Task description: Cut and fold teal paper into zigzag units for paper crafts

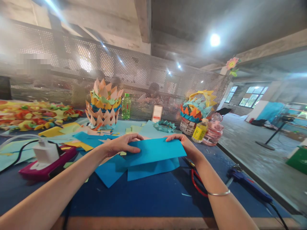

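While the left hand [124, 145] pinches its left end, thumb lying on the front face, a bright blue, rectangular paper-like sheet [158, 150] is held near the middle of the frame, above the dark blue tabletop [144, 204]. The right hand [185, 145] grips the upper right edge with its fingers curled over it; whether its thumb presses from behind cannot be told. More flat blue sheets [110, 172] lie beneath and to the left. Beside the right forearm, lower right of centre, rest red-handled scissors [198, 183], and farther right a blue glue gun [249, 183]. A magenta power strip [51, 164] with a white plug-in charger [45, 151] sits at the left. Behind, left of centre, stands a tiered, pointed peach, yellow and blue paper construction [103, 111] near a green plastic bottle [126, 107]; right of centre, a clear yellow-labelled bottle [199, 131] stands beside a pink translucent jug [213, 131].
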`<state>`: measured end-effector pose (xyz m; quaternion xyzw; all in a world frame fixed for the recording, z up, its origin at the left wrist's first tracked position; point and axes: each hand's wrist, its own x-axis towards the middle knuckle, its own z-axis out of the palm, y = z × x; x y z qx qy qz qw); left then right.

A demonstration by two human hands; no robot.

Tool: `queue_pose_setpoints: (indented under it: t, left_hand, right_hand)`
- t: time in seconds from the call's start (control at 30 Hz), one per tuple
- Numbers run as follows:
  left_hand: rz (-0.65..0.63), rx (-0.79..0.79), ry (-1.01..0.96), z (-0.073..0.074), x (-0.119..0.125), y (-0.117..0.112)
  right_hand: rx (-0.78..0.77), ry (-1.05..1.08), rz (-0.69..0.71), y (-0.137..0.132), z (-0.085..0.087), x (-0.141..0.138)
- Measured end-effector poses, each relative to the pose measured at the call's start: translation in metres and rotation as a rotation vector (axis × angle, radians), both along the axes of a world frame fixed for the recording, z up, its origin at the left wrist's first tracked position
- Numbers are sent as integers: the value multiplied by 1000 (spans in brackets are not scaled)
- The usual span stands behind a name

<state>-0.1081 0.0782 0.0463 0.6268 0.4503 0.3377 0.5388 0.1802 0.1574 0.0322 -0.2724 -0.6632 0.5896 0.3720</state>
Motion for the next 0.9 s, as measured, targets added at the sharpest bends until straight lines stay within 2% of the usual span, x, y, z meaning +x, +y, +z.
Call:
queue_pose_setpoints:
  t: [0.1,0.2,0.3,0.4,0.47,0.53,0.67,0.77,0.83,0.9]
  left_hand:
    - [-74,143,212,4,0,-2]
    - [-47,240,361,10,2,-5]
    - [-56,213,309,14,10,-9]
    - [-195,175,223,15,21,-14]
    - [-233,162,218,13,27,-16]
    - [-155,99,126,12,30,-17]
    - [187,-103,-366,10,37,-14]
    - [410,-103,-648,9,43,-9]
    - [480,-74,-738,9,46,-6]
    - [499,-54,-757,8,48,-5]
  right_hand:
    - [-14,5,20,-1,2,1]
    - [-22,-12,81,-6,7,-1]
    - [-47,-26,137,-17,14,-7]
    - [-53,30,143,-31,21,-15]
    - [-80,133,146,-37,25,-20]
    - [-149,259,136,-37,27,-22]
    - [-257,423,32,-25,22,-26]
    - [-312,404,38,-24,10,-35]
    - [-305,335,99,-32,-1,-46]
    - [-266,266,145,-42,-11,-59]
